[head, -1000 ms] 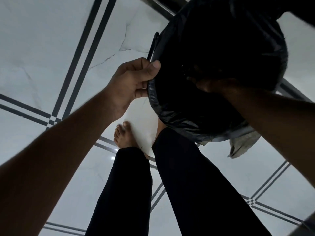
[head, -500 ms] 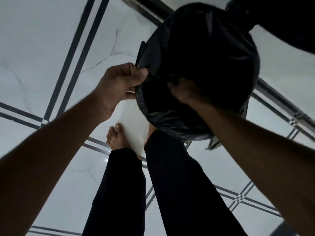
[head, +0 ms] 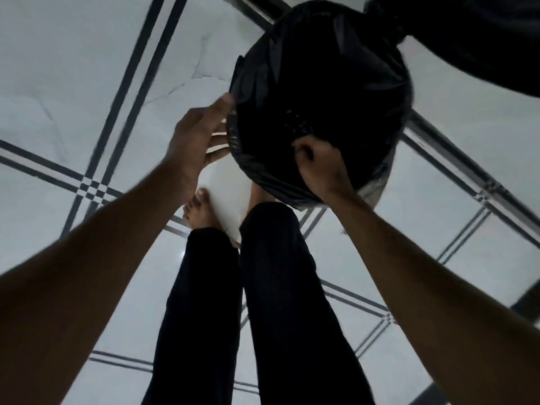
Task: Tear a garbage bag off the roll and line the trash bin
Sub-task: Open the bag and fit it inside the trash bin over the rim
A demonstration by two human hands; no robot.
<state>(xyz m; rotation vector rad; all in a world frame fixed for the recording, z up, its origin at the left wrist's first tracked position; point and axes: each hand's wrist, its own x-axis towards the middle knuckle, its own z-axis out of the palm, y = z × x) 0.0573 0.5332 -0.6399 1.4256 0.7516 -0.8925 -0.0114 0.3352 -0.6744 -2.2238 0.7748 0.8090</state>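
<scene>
Looking down from my head, the black bag [head: 321, 92] is spread over the round bin [head: 377, 185], which stands on the floor [head: 73, 83] just ahead of my feet. The bag's film is folded over the rim all the way round, creased and glossy. My left hand [head: 195, 141] is at the rim's left edge, thumb and fingers pressed together on a fold of bag there. My right hand [head: 321, 168] is at the near rim, fingers curled into a fist over the film; I cannot tell whether they pinch it. My legs [head: 277, 287] in dark trousers stand below, one bare foot [head: 198, 209] showing beside the bin.
</scene>
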